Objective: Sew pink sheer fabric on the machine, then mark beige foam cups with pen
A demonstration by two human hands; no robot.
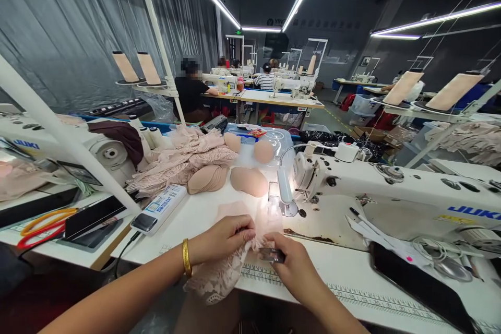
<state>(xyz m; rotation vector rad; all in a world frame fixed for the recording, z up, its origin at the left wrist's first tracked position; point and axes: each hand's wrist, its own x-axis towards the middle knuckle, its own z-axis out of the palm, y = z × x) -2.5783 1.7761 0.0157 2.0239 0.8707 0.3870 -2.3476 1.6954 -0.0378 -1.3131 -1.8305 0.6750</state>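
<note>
My left hand [229,237], with a gold bracelet at the wrist, pinches a piece of pale pink lace fabric [219,276]. The lace hangs over the table's front edge, and a sheer part lies on the tabletop beyond. Closed around a pair of metal thread snips [272,255], my right hand [295,258] is close beside the left, with the blades pointing at the lace. Whether the blades touch it I cannot tell. Just ahead lie stacked beige bra cups [209,179] and another cup stack [249,181], left of the sewing machine's lit needle area [287,206].
The sewing machine [391,188] fills the right side. A black phone [418,287] lies at front right. To the left are a white box-shaped device [161,210], heaped lace [188,154], orange-handled scissors [47,222] and a slanting white pole [74,135]. Co-workers sit farther back.
</note>
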